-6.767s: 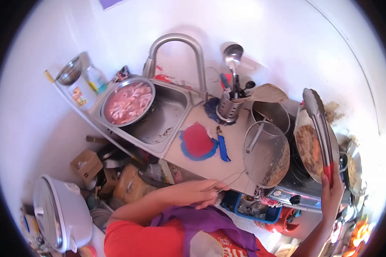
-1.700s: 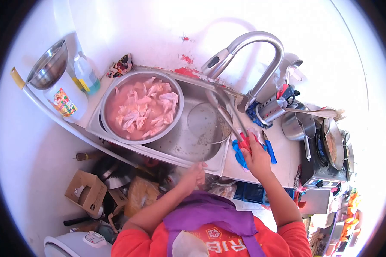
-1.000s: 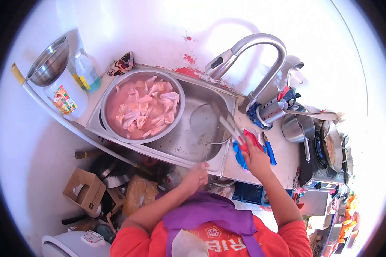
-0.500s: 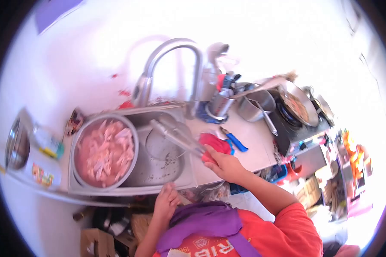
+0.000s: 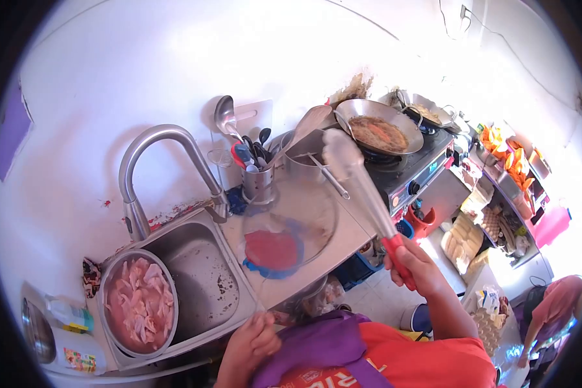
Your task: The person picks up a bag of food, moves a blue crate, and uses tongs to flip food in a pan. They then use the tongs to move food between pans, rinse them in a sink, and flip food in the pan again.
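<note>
My right hand (image 5: 414,265) is wrapped round the red handle of metal tongs (image 5: 375,194). The tongs point up and left, their tips blurred in front of the pot and stove. My left hand (image 5: 252,339) is closed near the sink's front edge; a faint thin line rises from it towards a see-through round shape with a thin rim (image 5: 335,226) over the counter. What that hand holds is unclear. Beneath the round shape lies a red and blue cloth-like item (image 5: 273,251). Raw chicken pieces (image 5: 139,301) lie in pinkish liquid in a round bowl (image 5: 172,323) at the sink's left.
A tall faucet (image 5: 165,132) arches over the metal sink (image 5: 204,284). Behind the counter stand a utensil holder (image 5: 258,186) and a steel pot (image 5: 297,158). Two pans, one (image 5: 375,126) nearer, sit on the stove (image 5: 401,174). Another person (image 5: 556,304) is at the far right.
The view has turned right. My right hand has carried the tongs from over the sink to the right, towards the stove. My left hand remains closed near the sink's front.
</note>
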Action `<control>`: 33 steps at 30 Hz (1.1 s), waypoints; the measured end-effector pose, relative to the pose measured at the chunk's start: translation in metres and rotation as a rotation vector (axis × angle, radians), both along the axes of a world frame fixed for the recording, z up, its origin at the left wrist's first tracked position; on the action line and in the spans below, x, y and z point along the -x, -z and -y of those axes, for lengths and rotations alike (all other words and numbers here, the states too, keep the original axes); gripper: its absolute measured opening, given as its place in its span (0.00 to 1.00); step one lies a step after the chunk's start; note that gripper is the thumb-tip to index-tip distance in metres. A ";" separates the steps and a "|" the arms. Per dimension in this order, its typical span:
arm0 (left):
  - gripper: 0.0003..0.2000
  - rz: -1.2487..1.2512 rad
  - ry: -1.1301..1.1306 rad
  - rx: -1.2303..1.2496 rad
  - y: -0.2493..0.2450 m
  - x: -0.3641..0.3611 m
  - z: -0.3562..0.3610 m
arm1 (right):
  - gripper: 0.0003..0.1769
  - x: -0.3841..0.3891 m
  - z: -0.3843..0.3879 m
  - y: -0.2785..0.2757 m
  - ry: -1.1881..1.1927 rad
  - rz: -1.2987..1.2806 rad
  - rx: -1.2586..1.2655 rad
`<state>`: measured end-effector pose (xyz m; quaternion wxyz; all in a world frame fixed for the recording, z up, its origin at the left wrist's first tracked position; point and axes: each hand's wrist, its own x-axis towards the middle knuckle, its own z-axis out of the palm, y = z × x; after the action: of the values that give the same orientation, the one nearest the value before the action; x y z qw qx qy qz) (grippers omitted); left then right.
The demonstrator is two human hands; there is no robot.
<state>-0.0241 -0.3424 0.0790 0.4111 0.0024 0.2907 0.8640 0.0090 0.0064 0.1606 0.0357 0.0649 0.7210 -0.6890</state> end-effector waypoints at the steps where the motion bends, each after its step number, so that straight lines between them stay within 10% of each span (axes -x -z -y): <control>1: 0.10 0.000 0.048 -0.040 -0.002 0.012 -0.017 | 0.32 -0.004 -0.006 -0.001 0.039 -0.025 0.023; 15: 0.12 0.042 0.025 -0.229 0.007 0.182 -0.175 | 0.33 -0.027 -0.077 0.016 0.084 -0.050 0.200; 33: 0.14 -0.351 -0.039 0.494 -0.003 0.214 -0.231 | 0.26 0.037 -0.084 0.044 -0.038 0.059 0.728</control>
<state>-0.2376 -0.1115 0.0821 0.3262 0.0461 0.5587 0.7611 -0.0279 0.0902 0.1162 0.0900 0.0543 0.4282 -0.8976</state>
